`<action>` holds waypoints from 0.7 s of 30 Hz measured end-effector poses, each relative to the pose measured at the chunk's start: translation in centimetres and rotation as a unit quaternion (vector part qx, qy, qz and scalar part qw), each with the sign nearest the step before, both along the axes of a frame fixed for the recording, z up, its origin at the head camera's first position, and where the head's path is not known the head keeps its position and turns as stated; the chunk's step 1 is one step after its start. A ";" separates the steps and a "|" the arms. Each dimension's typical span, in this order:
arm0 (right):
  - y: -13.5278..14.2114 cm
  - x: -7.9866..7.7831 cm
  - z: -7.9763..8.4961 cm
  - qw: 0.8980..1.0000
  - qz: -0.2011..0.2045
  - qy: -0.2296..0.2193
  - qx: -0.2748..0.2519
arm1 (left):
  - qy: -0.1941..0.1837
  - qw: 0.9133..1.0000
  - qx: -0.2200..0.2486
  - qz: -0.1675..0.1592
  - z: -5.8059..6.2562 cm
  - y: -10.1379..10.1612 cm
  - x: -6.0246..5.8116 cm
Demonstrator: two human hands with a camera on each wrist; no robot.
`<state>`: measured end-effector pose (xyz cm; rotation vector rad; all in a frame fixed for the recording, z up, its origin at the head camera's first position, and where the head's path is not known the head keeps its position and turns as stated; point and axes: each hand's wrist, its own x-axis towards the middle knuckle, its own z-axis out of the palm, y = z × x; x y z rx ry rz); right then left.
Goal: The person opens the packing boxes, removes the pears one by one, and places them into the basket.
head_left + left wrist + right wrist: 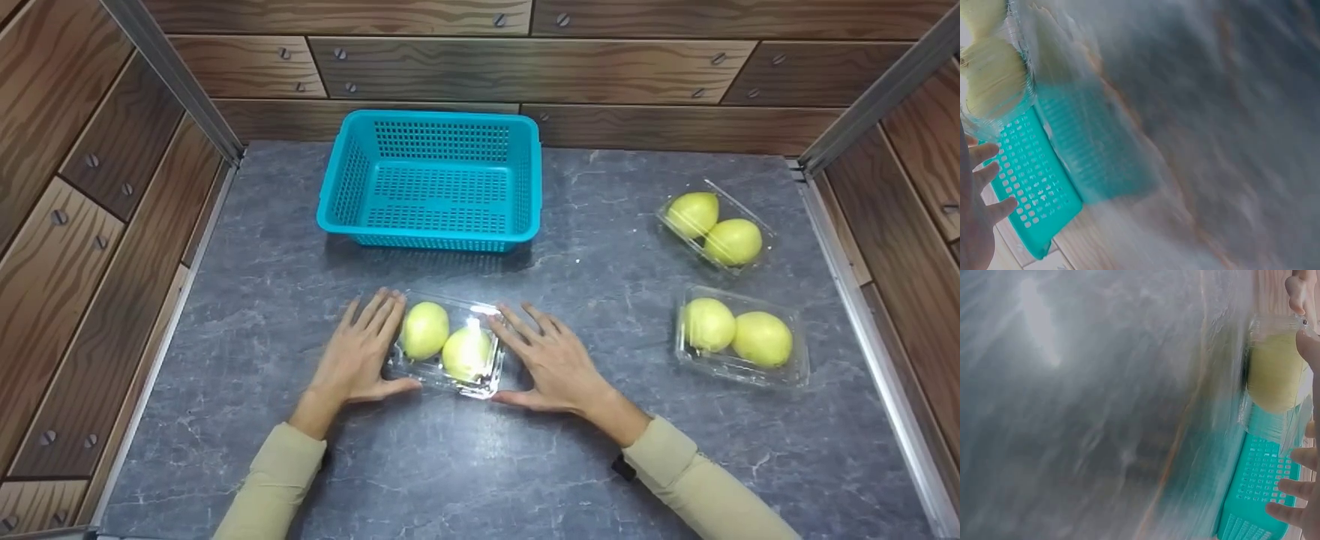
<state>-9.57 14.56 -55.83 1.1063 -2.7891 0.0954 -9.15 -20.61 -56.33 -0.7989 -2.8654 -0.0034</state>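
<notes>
A clear plastic clamshell box (450,384) with two yellow-green fruits (425,331) inside lies on the dark marbled tabletop. My left hand (360,352) lies along the box's left side, fingers extended forward and thumb spread toward its near edge. On the opposite side, my right hand (559,364) has its fingers spread, with fingertips at the box's far right corner and thumb by the near right corner. In the right wrist view, part of the box with one fruit (1275,374) appears beside the right hand. The left wrist view catches two fruits (995,79) through the plastic.
Behind the hands stands a teal perforated basket (450,238) holding nothing. To the right sit two more clear boxes, a farther one with two fruits (733,241) and a nearer one with two fruits (762,339). Wood-patterned panels (525,71) enclose the back and sides.
</notes>
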 end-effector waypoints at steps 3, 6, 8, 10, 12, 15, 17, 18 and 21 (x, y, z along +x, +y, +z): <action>0.6 -0.2 0.0 1.000 0.002 0.007 0.000 | 0.005 1.000 -0.007 -0.002 0.0 0.6 -0.2; 1.3 -0.3 0.0 1.000 0.006 0.013 -0.002 | 0.010 1.000 -0.012 -0.005 -0.1 1.1 -0.4; 1.8 -0.5 0.0 1.000 0.008 0.014 -0.004 | 0.012 1.000 -0.013 -0.006 0.0 1.6 -0.5; 2.2 -0.6 0.0 1.000 0.009 0.011 -0.006 | 0.013 1.000 -0.013 -0.005 -0.1 2.0 -0.6; 2.6 -0.7 -0.1 1.000 0.009 0.007 -0.007 | 0.011 1.000 -0.011 -0.003 -0.1 2.4 -0.8; 3.1 -1.0 0.0 1.000 0.008 0.002 -0.008 | 0.005 1.000 -0.007 0.001 0.0 3.1 -0.9; 3.4 -1.1 0.0 1.000 0.008 0.001 -0.010 | 0.002 1.000 -0.005 0.002 0.0 3.5 -1.0; 3.6 -1.2 0.0 1.000 0.009 0.002 -0.011 | 0.001 1.000 -0.006 0.002 0.0 3.6 -1.1; 4.0 -1.3 0.1 1.000 0.011 0.007 -0.010 | 0.001 1.000 -0.008 0.002 0.1 4.1 -1.3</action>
